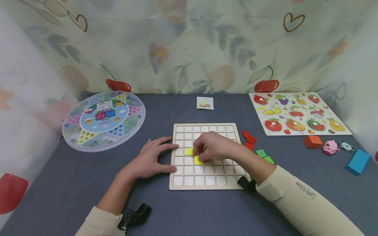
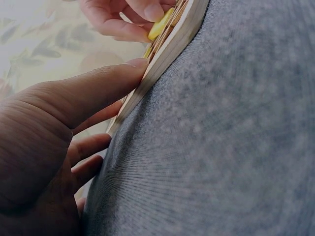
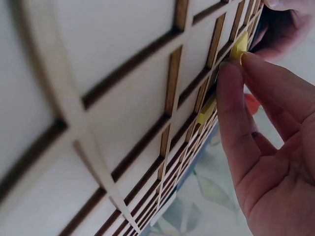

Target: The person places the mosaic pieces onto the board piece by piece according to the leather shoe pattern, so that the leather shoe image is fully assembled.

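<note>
Pinches a yellow tile (image 1: 198, 160) between thumb and fingertips of the right hand (image 1: 212, 147), at the third column from the left edge of the pale wooden grid board (image 1: 203, 187). Shows it as thin, plain and bright lemon yellow, partly covered by the fingers, and apparently tilted against the grid in the left wrist view. Cannot tell whether touching the floor of its cell. Has a second yellow tile (image 1: 189, 151) of like colour lying diagonally beside it, one row closer to the board's far edge. Rests the left hand (image 1: 153, 159) released, with fingers loosely spread, touching the board's left edge with the thumb. Just beyond the board's right edge, has red tiles (image 1: 249, 140) and green tiles (image 1: 261, 153). Carries a small printed card (image 1: 205, 103) near the far edge of the table (image 1: 165, 209), a round game box (image 1: 104, 129) toward the far left corner, a fruit puzzle (image 1: 280, 132) toward the far right corner, and, nearer the right edge, an orange block (image 1: 313, 142), toy pig (image 1: 330, 147), round token (image 1: 346, 146) and blue block (image 1: 357, 162).
</note>
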`<state>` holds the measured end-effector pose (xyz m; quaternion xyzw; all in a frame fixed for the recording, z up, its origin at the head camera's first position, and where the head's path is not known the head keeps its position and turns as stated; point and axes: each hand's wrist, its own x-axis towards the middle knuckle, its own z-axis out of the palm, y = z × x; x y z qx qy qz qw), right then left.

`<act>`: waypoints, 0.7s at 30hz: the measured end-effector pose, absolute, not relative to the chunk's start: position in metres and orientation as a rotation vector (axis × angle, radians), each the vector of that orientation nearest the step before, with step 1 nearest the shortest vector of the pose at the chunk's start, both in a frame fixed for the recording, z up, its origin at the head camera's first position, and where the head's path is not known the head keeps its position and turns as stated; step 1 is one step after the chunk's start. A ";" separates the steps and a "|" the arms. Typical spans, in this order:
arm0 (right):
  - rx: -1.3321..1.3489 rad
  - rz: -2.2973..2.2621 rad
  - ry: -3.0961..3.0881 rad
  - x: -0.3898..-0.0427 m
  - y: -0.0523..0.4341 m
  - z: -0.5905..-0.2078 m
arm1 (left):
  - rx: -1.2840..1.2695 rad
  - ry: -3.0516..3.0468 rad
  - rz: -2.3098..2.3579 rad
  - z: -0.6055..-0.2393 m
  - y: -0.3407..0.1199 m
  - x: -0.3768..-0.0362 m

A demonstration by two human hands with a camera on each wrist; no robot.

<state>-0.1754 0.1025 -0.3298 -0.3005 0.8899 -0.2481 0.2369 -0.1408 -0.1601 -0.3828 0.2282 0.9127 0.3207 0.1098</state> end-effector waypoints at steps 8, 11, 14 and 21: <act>-0.871 -0.619 2.488 -0.174 0.101 -0.332 | 0.664 2.688 0.939 -0.383 -0.161 -0.141; -0.877 -0.633 2.485 -0.172 0.104 -0.330 | 0.669 2.688 0.937 -0.383 -0.160 -0.141; -0.875 -0.675 2.476 -0.170 0.111 -0.326 | 0.674 2.684 0.934 -0.382 -0.159 -0.141; -0.832 -0.794 2.462 -0.167 0.140 -0.314 | 0.660 2.688 0.924 -0.382 -0.159 -0.140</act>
